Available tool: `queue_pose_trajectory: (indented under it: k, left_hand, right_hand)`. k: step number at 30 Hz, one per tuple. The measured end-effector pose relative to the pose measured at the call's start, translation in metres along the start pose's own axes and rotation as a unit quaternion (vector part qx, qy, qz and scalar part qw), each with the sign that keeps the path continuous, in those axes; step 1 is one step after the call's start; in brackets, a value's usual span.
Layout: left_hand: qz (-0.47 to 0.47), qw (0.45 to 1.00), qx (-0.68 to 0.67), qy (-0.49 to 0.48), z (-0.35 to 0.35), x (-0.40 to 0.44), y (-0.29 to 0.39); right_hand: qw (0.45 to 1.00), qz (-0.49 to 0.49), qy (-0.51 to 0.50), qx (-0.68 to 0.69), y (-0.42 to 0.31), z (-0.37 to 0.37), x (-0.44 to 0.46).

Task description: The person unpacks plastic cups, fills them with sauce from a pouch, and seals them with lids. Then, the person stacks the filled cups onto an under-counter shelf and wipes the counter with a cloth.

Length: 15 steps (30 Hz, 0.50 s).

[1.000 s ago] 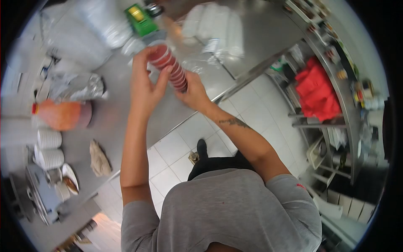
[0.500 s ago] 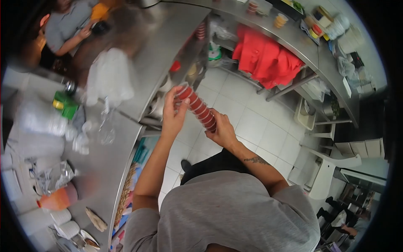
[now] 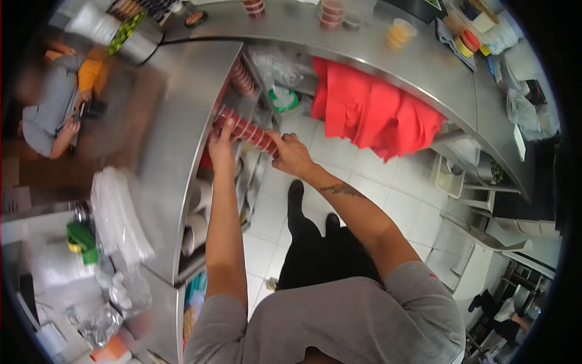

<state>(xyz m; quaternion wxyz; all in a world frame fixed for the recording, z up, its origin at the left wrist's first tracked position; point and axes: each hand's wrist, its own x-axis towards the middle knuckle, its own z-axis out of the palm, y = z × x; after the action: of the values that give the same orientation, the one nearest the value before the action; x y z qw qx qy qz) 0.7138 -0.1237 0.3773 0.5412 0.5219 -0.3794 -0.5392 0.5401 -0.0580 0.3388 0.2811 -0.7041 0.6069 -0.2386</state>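
Note:
A long stack of small clear plastic cups (image 3: 250, 132) filled with red sauce lies slantwise between my two hands. My left hand (image 3: 222, 148) is closed around its far left end, at the opening of the shelf under the steel counter. At the lower right end my right hand (image 3: 293, 156) grips the stack, its fingers partly hiding the last cups. Behind the held stack, a second stack of red-sauce cups (image 3: 241, 79) rests inside the shelf. White round containers (image 3: 195, 233) stand lower in the same shelf.
The steel counter (image 3: 163, 133) edge runs close to my left arm. Red cloth (image 3: 376, 112) hangs from the far shelf, with cups of orange sauce (image 3: 400, 34) above. Plastic bags (image 3: 118, 212) lie on the left counter. Another person (image 3: 54, 103) stands beyond it.
My hands and the cup stack have moved forward and left, from over the floor to the shelf opening. My body has stepped nearer, and the view has shifted.

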Motion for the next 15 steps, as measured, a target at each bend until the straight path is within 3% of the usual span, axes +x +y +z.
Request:
queue_pose_trajectory:
  k: [5,6,15]
  left_hand:
    - [0.078,0.996,0.039,0.034,-0.017,0.095,-0.037]
    - [0.085,0.987,0.052,0.129,-0.049,0.136,-0.084]
    - [0.143,0.949,0.254,0.121,-0.031,0.105,-0.033]
  right_hand:
    - [0.999,-0.048,0.013,0.023,0.025,0.025,0.099]
    - [0.997,-0.063,0.019,0.041,0.025,0.027,0.111]
    - [0.974,-0.129,0.11,0.148,0.017,0.061,0.17]
